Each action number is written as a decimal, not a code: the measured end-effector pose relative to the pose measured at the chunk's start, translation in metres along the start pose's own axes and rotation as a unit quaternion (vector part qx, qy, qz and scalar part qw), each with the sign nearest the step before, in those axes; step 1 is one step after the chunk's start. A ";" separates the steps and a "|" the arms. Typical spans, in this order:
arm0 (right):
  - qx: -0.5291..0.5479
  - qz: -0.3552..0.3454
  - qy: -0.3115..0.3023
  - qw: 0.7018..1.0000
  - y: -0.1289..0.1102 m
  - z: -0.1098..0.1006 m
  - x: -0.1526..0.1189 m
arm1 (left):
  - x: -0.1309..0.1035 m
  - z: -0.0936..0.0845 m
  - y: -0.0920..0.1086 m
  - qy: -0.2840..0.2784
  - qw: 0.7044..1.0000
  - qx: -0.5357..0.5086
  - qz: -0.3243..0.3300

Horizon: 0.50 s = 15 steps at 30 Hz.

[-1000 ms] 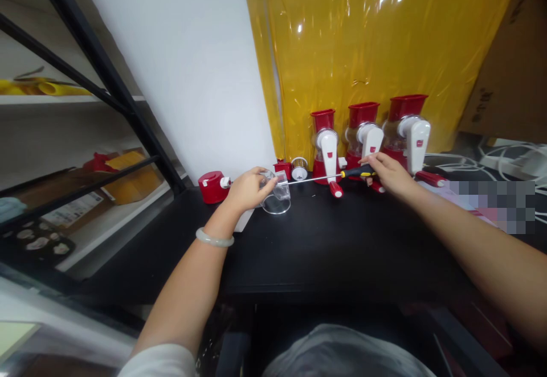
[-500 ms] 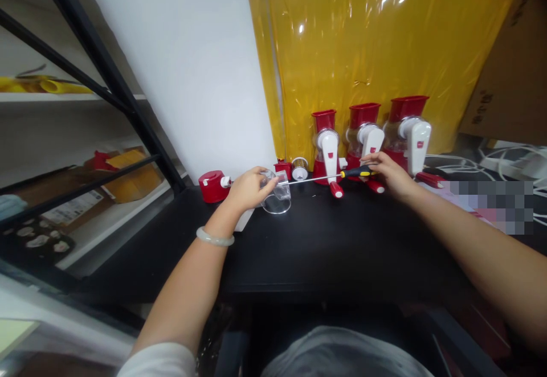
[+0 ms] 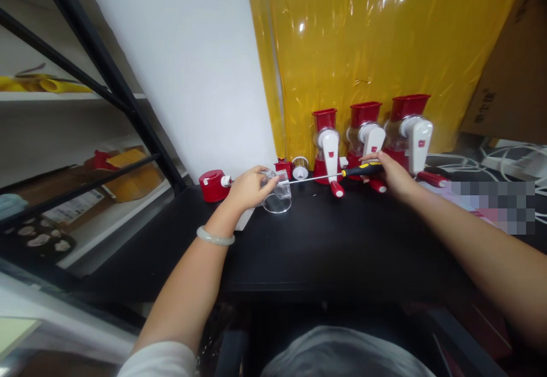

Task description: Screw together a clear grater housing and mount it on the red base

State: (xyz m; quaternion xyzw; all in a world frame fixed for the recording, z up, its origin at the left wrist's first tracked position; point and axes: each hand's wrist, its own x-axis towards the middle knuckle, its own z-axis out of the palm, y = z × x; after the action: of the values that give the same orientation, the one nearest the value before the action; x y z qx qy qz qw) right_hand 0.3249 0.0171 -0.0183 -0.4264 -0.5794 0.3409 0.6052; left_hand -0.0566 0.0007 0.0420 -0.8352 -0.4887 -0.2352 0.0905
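Note:
My left hand [image 3: 252, 188] is closed on a clear plastic part [image 3: 278, 196] above the black table. The fingers of my right hand [image 3: 383, 173] are wrapped round the black and yellow handle of a screwdriver [image 3: 359, 169]. Its long metal shaft points left, and the tip reaches the clear part beside my left thumb. Whether the tip touches a screw is too small to tell. A red round base [image 3: 212, 187] with a white knob lies left of my left hand. Under my left wrist a white piece [image 3: 245, 220] shows in part.
Three red and white crank graters [image 3: 328, 143] stand along the back by a yellow sheet [image 3: 363, 35]. A metal-and-white drum [image 3: 300, 168] lies left of them. White cables [image 3: 513, 163] are at the right; a shelf rack [image 3: 123, 101] stands left.
The fingers of my right hand have shifted round the screwdriver handle, which has turned to show more yellow. My left hand and the clear part have hardly moved.

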 end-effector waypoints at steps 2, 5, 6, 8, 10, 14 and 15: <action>0.055 0.031 0.000 0.998 -0.003 0.001 0.000 | 0.000 0.000 0.000 0.000 1.000 -0.001 0.001; 0.088 0.038 0.004 0.995 -0.004 0.002 0.000 | 0.000 0.000 0.000 0.006 1.000 -0.003 0.002; 0.085 0.042 0.004 0.995 -0.005 0.002 0.000 | -0.001 0.000 0.000 0.006 1.000 -0.002 0.003; 0.073 0.051 0.002 0.996 -0.005 0.001 0.001 | -0.001 0.000 0.001 0.005 1.000 -0.001 0.003; 0.061 0.050 0.001 0.997 -0.005 0.001 0.002 | -0.001 0.000 0.001 0.005 1.000 -0.001 0.002; 0.042 0.038 0.014 0.998 -0.004 0.001 0.002 | -0.001 0.000 0.001 0.008 1.000 -0.003 0.003; 0.039 0.036 0.012 0.999 -0.004 0.002 0.002 | -0.001 0.000 0.000 0.008 1.000 -0.004 0.003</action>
State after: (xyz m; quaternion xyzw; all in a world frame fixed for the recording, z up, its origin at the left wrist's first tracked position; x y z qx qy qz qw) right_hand 0.3233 0.0179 -0.0138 -0.4270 -0.5429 0.3795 0.6156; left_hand -0.0567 -0.0001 0.0421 -0.8350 -0.4847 -0.2437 0.0924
